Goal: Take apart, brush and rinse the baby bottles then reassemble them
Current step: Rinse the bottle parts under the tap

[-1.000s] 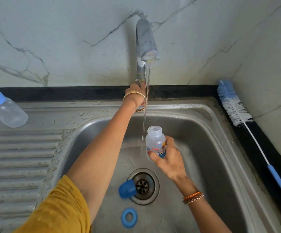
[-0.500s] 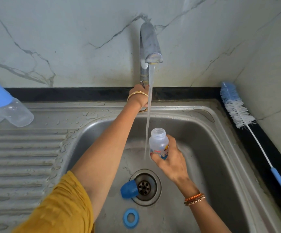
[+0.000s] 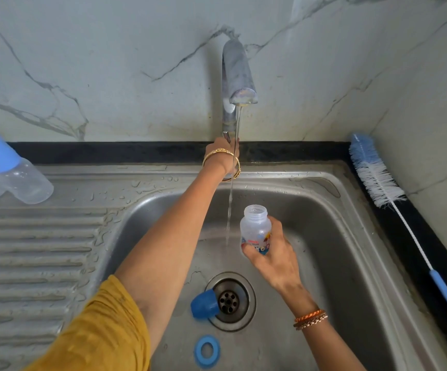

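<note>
My right hand (image 3: 273,257) grips a small clear baby bottle (image 3: 255,226) with no cap, upright over the sink basin, just right of the thin water stream. My left hand (image 3: 223,153) reaches to the base of the tap (image 3: 234,76) and holds its lever; the fingers are mostly hidden behind the wrist. A blue cap (image 3: 203,303) lies beside the drain (image 3: 230,301). A blue screw ring (image 3: 207,350) lies flat on the basin floor nearer me.
A second capped bottle (image 3: 10,178) with a blue cover lies on the ribbed drainboard at far left. A long bottle brush (image 3: 377,180) with a blue handle rests on the black counter edge along the right wall. The steel sink (image 3: 351,236) is wet.
The water stream has thinned from a fuller flow half a second ago. Both hands and the bottle stay about where they were.
</note>
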The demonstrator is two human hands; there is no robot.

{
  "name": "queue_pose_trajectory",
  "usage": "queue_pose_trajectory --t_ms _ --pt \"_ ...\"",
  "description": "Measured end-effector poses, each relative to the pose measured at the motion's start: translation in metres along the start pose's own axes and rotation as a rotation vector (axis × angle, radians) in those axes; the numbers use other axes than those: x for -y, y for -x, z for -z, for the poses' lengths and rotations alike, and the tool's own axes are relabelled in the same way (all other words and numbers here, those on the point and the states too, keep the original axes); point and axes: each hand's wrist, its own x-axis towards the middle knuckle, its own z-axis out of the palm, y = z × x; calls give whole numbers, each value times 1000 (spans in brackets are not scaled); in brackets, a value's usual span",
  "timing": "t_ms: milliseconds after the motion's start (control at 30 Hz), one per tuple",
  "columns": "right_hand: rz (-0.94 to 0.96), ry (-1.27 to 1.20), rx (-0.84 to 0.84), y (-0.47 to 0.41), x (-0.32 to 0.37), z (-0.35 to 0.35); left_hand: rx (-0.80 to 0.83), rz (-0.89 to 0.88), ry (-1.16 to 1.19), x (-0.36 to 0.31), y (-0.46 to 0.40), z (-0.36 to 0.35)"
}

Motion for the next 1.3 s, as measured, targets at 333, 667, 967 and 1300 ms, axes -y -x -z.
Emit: queue_pose_trajectory --t_ms 333,667,967,1300 --pt "-7 -13 -5 0 0 1 2 20 86 0 0 -1" --pt "-4 -12 -11 -1 -1 2 -1 29 162 5 -2 -3" --pt "28 -11 -20 -3 -4 0 -58 27 -62 16 35 24" --pt "74 -200 -90 -17 45 -16 -5 168 355 136 162 3"
